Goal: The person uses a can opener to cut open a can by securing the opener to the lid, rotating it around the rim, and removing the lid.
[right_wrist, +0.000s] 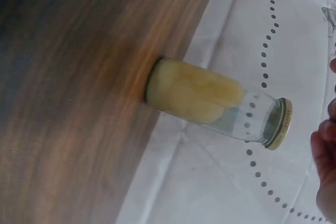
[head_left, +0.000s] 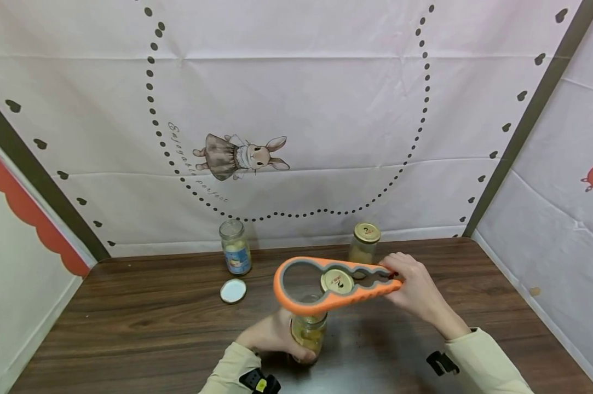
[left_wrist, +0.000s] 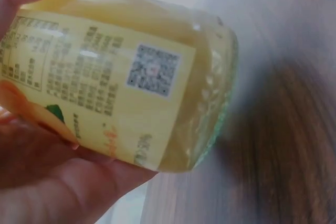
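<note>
In the head view my left hand (head_left: 278, 335) grips a glass jar (head_left: 310, 331) of pale yellow contents. Its yellow label (left_wrist: 105, 77) with a QR code shows in the left wrist view. My right hand (head_left: 414, 284) holds the handle ends of an orange jar opener (head_left: 288, 301) with grey inner edges. The opener's wide loop hangs over the jar's mouth. A gold lid (head_left: 337, 281) shows between the opener's arms, beside the mouth; whether it is clamped there I cannot tell. Only fingers (right_wrist: 326, 145) of the right hand enter the right wrist view.
A gold-lidded jar (head_left: 362, 243) stands at the back right of the wooden table (head_left: 143, 323). At the back left is a lidless jar (head_left: 236, 249) with a blue label, and a white-faced lid (head_left: 233, 291) lies before it. A printed cloth (head_left: 326, 120) hangs behind.
</note>
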A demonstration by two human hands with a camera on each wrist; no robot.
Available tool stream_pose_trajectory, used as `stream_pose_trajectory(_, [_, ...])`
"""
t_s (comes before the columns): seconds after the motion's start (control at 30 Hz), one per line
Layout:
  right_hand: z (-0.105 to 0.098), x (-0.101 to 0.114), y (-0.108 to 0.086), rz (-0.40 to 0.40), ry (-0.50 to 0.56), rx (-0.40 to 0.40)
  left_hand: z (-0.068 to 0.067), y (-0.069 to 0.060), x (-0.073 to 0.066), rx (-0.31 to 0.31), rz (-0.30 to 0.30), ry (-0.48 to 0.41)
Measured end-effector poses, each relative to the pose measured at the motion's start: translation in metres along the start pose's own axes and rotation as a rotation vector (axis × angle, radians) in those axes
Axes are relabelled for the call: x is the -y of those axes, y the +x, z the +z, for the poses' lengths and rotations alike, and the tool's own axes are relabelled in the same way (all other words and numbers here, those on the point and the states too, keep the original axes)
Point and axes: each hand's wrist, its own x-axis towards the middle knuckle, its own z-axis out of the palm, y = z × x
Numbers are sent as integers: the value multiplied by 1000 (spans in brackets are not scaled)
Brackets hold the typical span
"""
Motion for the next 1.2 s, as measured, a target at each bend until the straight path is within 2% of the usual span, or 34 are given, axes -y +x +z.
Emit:
stream_pose_trajectory(0.03, [-1,0,-2,34,-16,-2,1,-7,-14,-22,-16,34])
stream_pose_trajectory(0.1, [-1,1,-7,91,-55,-16,3,-11,-24,-43,3,51])
stream_pose_trajectory(0.23, [-2,2,-16,191,-115,-51,-1,-7,-17,-68,77,94])
stream_pose_trajectory(0.33, [-3,4,-20,268,-143,-73,-7,-3,-6,-92,44,70])
stream_pose_trajectory(0.4, [-4,5,-23,325,-153,-82,-9,-1,-4,-129,0,40])
stream_pose_trajectory(0.57, [-6,6,-27,482,-153,-85,-11,6,-3,-268,-88,-26])
stream_pose_trajectory(0.67, [-7,7,-29,553,-152,-85,-14,10,-2,-349,-117,-58])
stream_pose_trajectory(0.77, [-6,8,-30,593,-153,-89,-19,14,2,-401,-135,-65])
stream_pose_trajectory(0.93, [-7,9,-34,631,-146,-89,-27,20,6,-449,-140,-36])
stream_pose_trajectory(1.07, [-7,9,-35,652,-148,-91,-35,26,7,-470,-151,-36])
stream_pose_trajectory(1.2, [-7,10,-35,656,-148,-99,-45,30,6,-464,-167,-36])
